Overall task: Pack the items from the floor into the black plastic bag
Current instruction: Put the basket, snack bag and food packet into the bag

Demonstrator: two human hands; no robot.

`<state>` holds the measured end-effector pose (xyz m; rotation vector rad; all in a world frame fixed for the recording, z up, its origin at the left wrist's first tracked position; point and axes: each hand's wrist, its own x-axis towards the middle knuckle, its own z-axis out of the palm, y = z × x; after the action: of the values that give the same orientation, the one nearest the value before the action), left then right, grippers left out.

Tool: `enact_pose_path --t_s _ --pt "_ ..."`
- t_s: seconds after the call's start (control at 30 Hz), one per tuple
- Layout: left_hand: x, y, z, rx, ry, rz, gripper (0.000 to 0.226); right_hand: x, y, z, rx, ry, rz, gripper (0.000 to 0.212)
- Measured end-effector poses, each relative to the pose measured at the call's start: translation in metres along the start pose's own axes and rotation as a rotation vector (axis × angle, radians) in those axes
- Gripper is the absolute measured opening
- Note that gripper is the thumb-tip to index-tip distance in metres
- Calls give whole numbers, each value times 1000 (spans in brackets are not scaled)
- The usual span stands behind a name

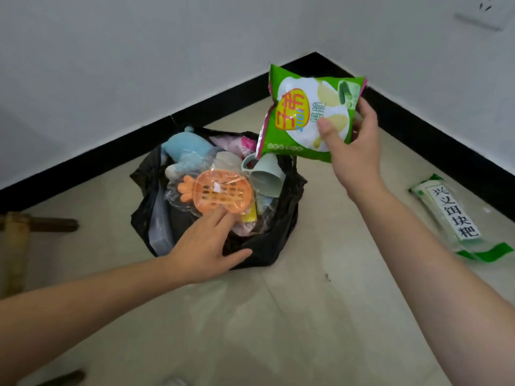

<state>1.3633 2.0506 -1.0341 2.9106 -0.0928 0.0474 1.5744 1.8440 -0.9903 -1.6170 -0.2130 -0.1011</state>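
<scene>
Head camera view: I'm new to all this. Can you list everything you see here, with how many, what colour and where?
black bag: one, black, open on the floor near the corner
plush toy: one, light blue, in the bag, far side
tray: one, orange, in clear wrap, on top of the bag's contents
cup: at least one, pale green, in the bag, right side
food packet: one, white and green, on the floor, right
socket: one, white, on the wall, top right
wooden furniture: partly seen, brown, left edge
snack bag: one, green and white, held above the black bag
left hand: fingers straight, touching the tray
right hand: grips the snack bag
</scene>
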Motion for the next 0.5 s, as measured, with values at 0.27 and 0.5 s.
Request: enact_pose_path --t_s 0.27,0.5 --pt "-22 -6 23 147 -111 -215 39 -47 -8 40 -6 -268 -64 75" --pt "-43 -6 12 223 206 183 31 -69 14 52 -100 -456 -241 78"
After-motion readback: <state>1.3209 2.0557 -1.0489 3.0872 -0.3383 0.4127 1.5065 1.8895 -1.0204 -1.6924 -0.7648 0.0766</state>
